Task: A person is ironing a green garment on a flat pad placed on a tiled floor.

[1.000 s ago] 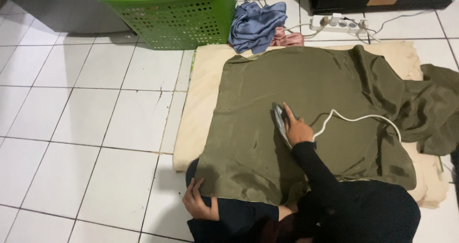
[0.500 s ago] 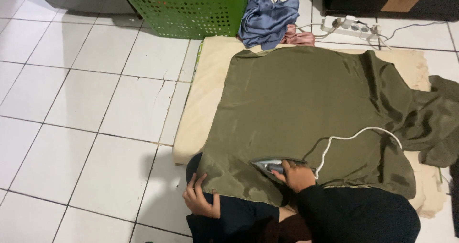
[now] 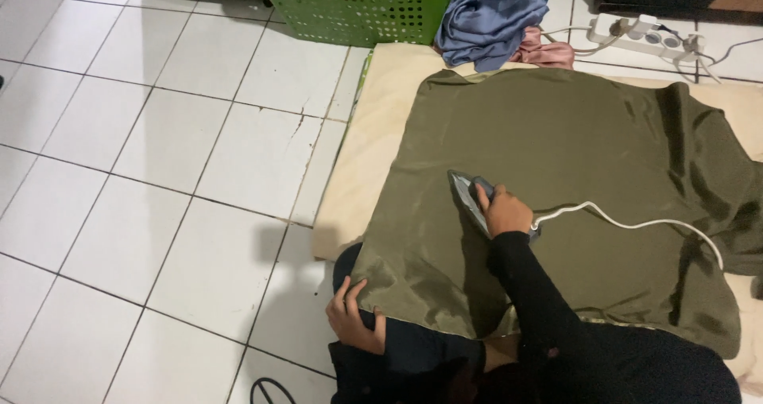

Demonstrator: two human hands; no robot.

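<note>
1. Lying flat on the floor, the cream pad (image 3: 373,157) was the largest thing, and it carried the work; it looked soft and a little thick.
2. The olive cloth (image 3: 572,149) was spread over this pad, with its near edge hanging onto the person's lap. It seemed thin, light and slippery, with a slight shine, so I judged it would slide and wrinkle easily. It is best held at a hem or corner, pulled gently tight.
3. The iron (image 3: 470,200) stood on the cloth near the middle-left. It probably was heavy and hot, safe only at the handle. Its white cord (image 3: 636,226) ran to the right.
4. The right hand (image 3: 504,211) was clenched around the iron handle.
5. The left hand (image 3: 354,322) pressed the cloth's near corner, fingers curled over it.
</note>
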